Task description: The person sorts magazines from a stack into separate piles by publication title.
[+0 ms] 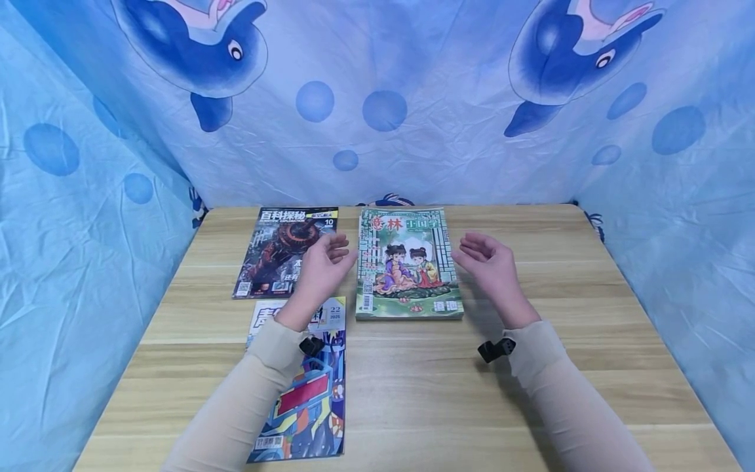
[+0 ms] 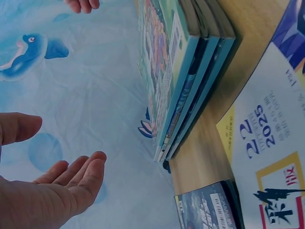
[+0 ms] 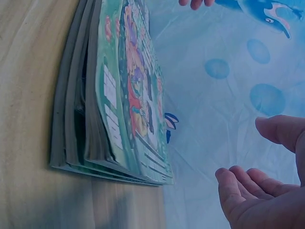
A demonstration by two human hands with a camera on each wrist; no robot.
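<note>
A stack of green-covered magazines (image 1: 409, 262), its top cover showing two cartoon children, lies near the table's back edge. In the left wrist view the stack's blue spines (image 2: 190, 81) face the camera; the right wrist view shows its page edges (image 3: 76, 95). My left hand (image 1: 324, 265) hovers just left of the stack, fingers loosely bent, thumb apart and nothing held. On the other side my right hand (image 1: 489, 265) mirrors it, also holding nothing. Both wrist views show a gap between each hand and the stack. Below my left hand, a dark magazine (image 1: 274, 246) is partly covered.
A colourful magazine (image 1: 318, 419) lies at the front left, partly hidden under my left forearm. The wooden table (image 1: 425, 406) meets a blue dolphin-print curtain (image 1: 377, 164) at the back and sides.
</note>
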